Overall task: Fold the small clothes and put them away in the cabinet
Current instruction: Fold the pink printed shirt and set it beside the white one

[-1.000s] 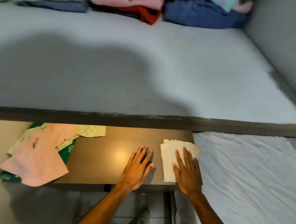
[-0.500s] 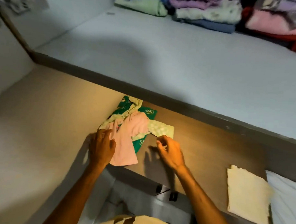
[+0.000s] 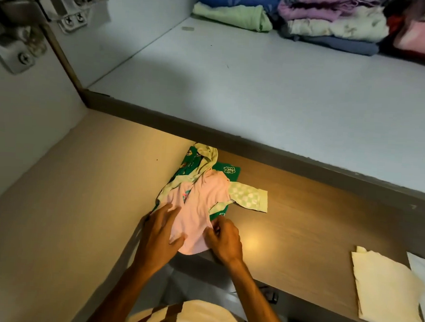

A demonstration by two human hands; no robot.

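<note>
A small pink garment (image 3: pixel 199 209) lies on top of a pile on the brown board (image 3: pixel 301 227). Under it are a green printed cloth (image 3: pixel 227 171) and a pale green checked piece (image 3: pixel 250 198). My left hand (image 3: pixel 162 234) rests on the pink garment's left lower edge, thumb pressed into the fabric. My right hand (image 3: pixel 223 240) pinches its right lower edge. A folded cream cloth (image 3: pixel 389 293) lies flat on the board at the far right. The white cabinet shelf (image 3: pixel 259 89) runs above the board.
Folded clothes are stacked at the back of the shelf, among them a light green one (image 3: pixel 236 15), a purple one (image 3: pixel 320 9) and a pink one (image 3: pixel 422 39). A metal door hinge (image 3: pixel 24 20) sits at the upper left. White bedding (image 3: pixel 424 275) borders the board on the right.
Both hands left the folded cream cloth and moved left to the pile. They now grip the lower edge of the pink garment. The view has swung left and closer.
</note>
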